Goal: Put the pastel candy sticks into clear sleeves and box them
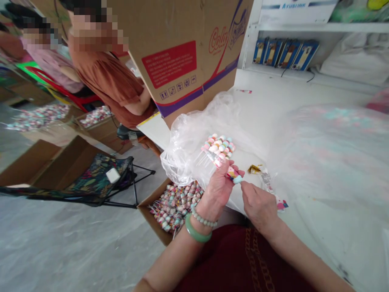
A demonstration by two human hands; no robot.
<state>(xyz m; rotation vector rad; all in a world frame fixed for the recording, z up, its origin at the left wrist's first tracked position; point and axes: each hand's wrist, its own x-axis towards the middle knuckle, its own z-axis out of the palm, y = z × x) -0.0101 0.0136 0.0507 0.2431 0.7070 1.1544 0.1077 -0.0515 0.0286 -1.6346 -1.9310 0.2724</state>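
My left hand (pixel 219 184), with a green bangle and a beaded bracelet at the wrist, is closed around a printed plastic wrapper (pixel 232 172). From its near end pokes a pale blue marshmallow-like candy (pixel 237 179). Right beside that candy, the thumb and fingers of my right hand (pixel 259 206) are pinched together; what they grip is hidden. Just beyond my left hand, a cluster of pink, white and blue candies (pixel 219 145) lies on a clear plastic bag (pixel 188 142).
Wrapped candies (pixel 179 205) fill a cardboard box (pixel 152 221) below the table edge. A large carton (pixel 188 52) stands at the back left. A gold twist of foil (pixel 255 169) and a big bag of candies (pixel 343 142) lie rightward. Co-workers sit beyond a folding chair (pixel 100 178).
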